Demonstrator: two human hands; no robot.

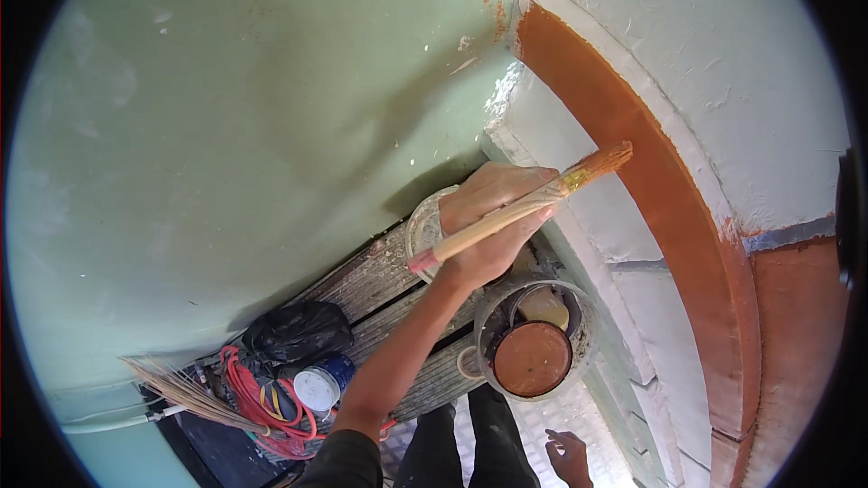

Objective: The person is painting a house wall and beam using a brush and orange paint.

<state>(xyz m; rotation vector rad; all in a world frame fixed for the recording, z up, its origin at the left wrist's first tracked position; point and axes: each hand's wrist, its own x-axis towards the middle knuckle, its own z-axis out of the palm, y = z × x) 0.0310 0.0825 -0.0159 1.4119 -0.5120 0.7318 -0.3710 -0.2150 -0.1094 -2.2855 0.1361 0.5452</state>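
My left hand [493, 217] is closed round the wooden handle of a paintbrush [488, 228]. Orange-brown paint coats its bristles, which are at or just in front of a painted curved band [665, 190] on the wall; whether they touch cannot be told. Low at the right, beside my legs, my right hand [568, 458] hangs with fingers loosely bent and apart, and nothing shows in it. Below the brush, a pot of orange-brown paint [533, 359] sits inside a larger clear bucket [586, 343]. My left hand partly hides a second pale bucket [423, 230].
The buckets stand on a worn plank platform [362, 280]. To the left lie a black plastic bag [298, 333], a blue can with a white lid [318, 389], a red hose [242, 389] and a stick broom [194, 395]. A green wall [253, 126] rises behind.
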